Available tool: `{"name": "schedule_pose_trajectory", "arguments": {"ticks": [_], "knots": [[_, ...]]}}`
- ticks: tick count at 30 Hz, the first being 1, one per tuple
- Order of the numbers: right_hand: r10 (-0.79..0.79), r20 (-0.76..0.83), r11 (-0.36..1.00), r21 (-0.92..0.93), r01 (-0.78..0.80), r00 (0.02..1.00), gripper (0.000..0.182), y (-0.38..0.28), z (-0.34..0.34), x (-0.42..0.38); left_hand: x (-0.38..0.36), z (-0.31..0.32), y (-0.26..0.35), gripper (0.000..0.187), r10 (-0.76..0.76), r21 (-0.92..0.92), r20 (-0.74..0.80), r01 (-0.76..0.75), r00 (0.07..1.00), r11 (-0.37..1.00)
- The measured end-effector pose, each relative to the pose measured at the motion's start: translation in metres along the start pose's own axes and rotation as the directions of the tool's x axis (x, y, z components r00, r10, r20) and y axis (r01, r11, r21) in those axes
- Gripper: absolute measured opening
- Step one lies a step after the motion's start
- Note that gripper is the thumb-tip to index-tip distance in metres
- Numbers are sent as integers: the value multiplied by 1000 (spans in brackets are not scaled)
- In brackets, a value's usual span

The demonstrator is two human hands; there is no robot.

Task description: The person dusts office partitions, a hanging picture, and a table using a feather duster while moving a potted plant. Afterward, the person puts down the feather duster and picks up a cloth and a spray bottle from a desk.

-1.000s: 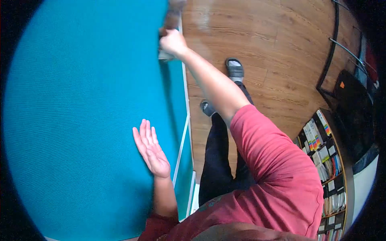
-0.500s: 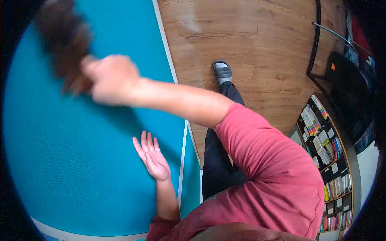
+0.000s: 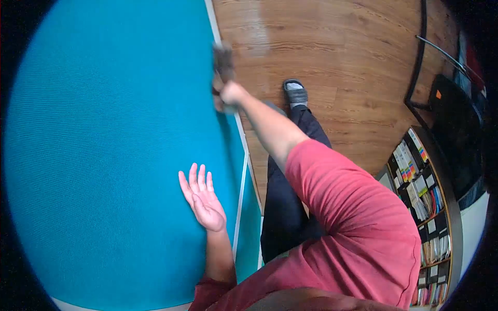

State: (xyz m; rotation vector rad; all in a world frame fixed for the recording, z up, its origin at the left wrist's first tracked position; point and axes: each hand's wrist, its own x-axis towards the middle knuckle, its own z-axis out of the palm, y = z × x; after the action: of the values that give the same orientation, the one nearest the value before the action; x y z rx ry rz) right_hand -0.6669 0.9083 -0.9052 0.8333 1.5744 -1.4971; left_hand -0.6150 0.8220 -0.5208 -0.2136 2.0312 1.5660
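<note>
My right hand is closed around a brown feather duster, which is smeared by motion. The duster overlaps the white edge of a large teal panel in this view, its feathers showing above and below my fist. A dark shadow falls on the teal surface below it. Lower down, my left hand is open, palm showing and fingers spread, with nothing in it. It overlaps the teal panel.
Wood-look floor lies to the right of the panel, where my foot in a grey slipper stands. At the far right are a shelf packed with binders and papers, and a black chair.
My right hand has swept the feather duster from the upper left of the panel to its right edge. My left hand stays open, almost unmoved.
</note>
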Motion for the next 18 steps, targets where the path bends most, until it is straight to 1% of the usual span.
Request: {"name": "schedule_pose_trajectory", "arguments": {"ticks": [2,4,5,6,7,8,9,10,11,12,13,14,15,16,17,18], "knots": [[-50,155,993,-94,66,987,30,68,65,-30,-2,-4,-1,65,9,24,0,-9,1000,1000],[-125,122,985,133,109,985,33,113,127,-17,0,-10,-7,66,2,42,-16,-2,1000,999],[-162,105,961,243,133,981,35,119,140,-25,3,-13,-10,66,7,44,-20,-6,1000,999],[-66,72,860,510,20,995,35,111,141,-3,3,-17,-12,66,-4,40,-17,5,1000,999],[-118,48,944,315,97,992,31,84,105,17,1,-21,-14,66,-22,35,-16,22,1000,999],[-276,12,954,-122,275,961,28,49,61,42,-1,-24,-15,66,-31,35,-19,31,999,999],[-467,-46,802,-442,401,883,25,14,17,62,-2,-25,-14,67,-41,55,-20,42,999,998],[-619,-134,668,-608,429,774,25,-27,-32,74,1,-25,-15,67,-37,69,-20,39,999,997],[-695,-183,583,-710,395,695,23,-79,-91,79,2,-26,-17,67,-26,61,-16,27,1000,998],[-613,-286,751,-500,431,736,23,-121,-133,43,-1,-27,-16,66,-24,57,-2,24,1000,998],[-424,-377,900,-71,430,823,23,-167,-179,-16,-3,-27,-14,66,-23,50,11,22,1000,998],[-367,-418,886,115,449,831,24,-207,-216,-69,-3,-23,-13,66,-19,39,15,19,1000,999],[-360,-452,854,191,483,816,26,-247,-242,-121,-2,-22,-12,66,-23,14,25,22,999,1000],[-615,-533,731,-109,674,581,42,-270,-255,-142,-2,-20,-9,65,-22,-12,37,22,999,1000],[-585,-657,701,-115,704,475,34,-289,-248,-181,-3,-18,-8,66,-24,-51,35,25,999,998],[-653,-646,648,-207,733,395,29,-305,-233,-192,-3,-15,-5,66,-21,-84,34,24,999,996]]}}
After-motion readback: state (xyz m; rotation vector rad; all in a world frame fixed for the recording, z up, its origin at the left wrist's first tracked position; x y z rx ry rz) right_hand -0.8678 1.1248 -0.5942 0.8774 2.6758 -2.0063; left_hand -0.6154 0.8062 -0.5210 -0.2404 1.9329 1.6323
